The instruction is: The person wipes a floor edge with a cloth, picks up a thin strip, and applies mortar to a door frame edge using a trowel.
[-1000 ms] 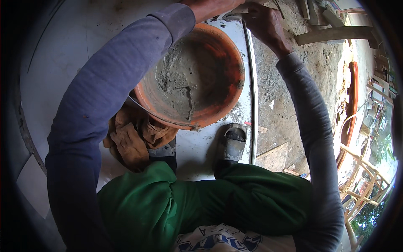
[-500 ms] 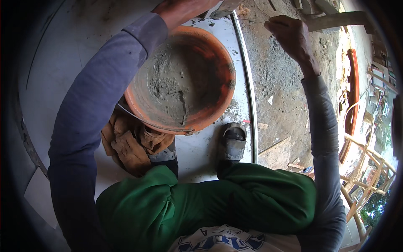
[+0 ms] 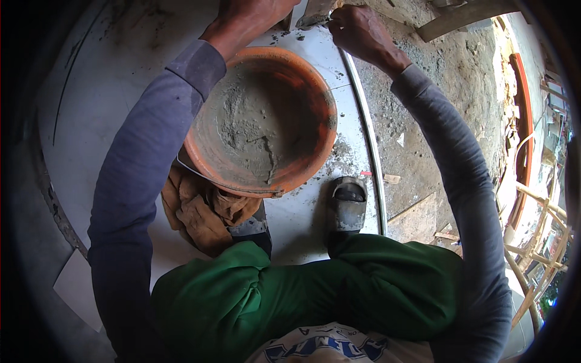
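My left hand (image 3: 251,17) reaches to the top edge, above the far rim of an orange bucket (image 3: 330,118); its fingers are cut off by the edge. In the bucket lies wet grey mortar (image 3: 245,130), with dried smears on the walls. My right hand (image 3: 362,35) is closed, knuckles up, beyond the bucket to the right. Its fingertips are beside a grey, mortar-smeared piece (image 3: 313,17) at the top edge; whether they touch it or hold something small I cannot make out.
A brown cloth (image 3: 203,218) lies under the bucket's near left side. My sandalled foot (image 3: 348,206) is on white tile (image 3: 296,227), bordered on the right by a pale edge strip (image 3: 365,118). Rough ground (image 3: 417,133) lies beyond, with a curved board (image 3: 466,25) at the far right.
My right hand has moved left and farther up, toward the grey piece and my left hand. The view has shifted slightly, and my left hand stays near the bucket's far rim.
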A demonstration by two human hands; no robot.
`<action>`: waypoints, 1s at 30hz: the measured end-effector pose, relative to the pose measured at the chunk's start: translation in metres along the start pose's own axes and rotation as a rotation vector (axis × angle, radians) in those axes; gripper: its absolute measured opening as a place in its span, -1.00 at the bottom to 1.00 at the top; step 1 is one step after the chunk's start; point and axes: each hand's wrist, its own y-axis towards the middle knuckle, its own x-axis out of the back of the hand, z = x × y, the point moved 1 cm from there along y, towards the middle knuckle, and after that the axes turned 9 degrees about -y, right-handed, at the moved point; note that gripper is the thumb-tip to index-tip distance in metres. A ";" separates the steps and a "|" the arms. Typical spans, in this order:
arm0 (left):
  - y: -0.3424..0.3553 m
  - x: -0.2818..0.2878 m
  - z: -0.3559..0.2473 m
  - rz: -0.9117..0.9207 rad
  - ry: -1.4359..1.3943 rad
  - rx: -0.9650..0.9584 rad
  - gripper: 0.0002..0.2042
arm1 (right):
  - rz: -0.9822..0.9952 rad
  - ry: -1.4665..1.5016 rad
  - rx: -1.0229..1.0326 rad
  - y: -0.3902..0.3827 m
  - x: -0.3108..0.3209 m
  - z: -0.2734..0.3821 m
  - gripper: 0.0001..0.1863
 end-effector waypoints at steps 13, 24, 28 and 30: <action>-0.001 0.004 -0.004 0.056 0.032 0.019 -0.43 | 0.030 0.072 -0.122 0.000 0.018 0.016 -0.83; 0.001 0.001 0.002 -0.007 0.067 -0.062 -0.42 | -0.061 0.128 -0.083 -0.001 0.033 0.022 -0.80; 0.000 0.000 0.000 0.006 0.023 0.030 -0.43 | -0.117 0.003 0.078 0.001 0.013 0.032 -0.81; -0.001 0.002 0.000 0.000 0.021 -0.016 -0.44 | -0.149 0.039 0.091 0.005 0.013 0.035 -0.80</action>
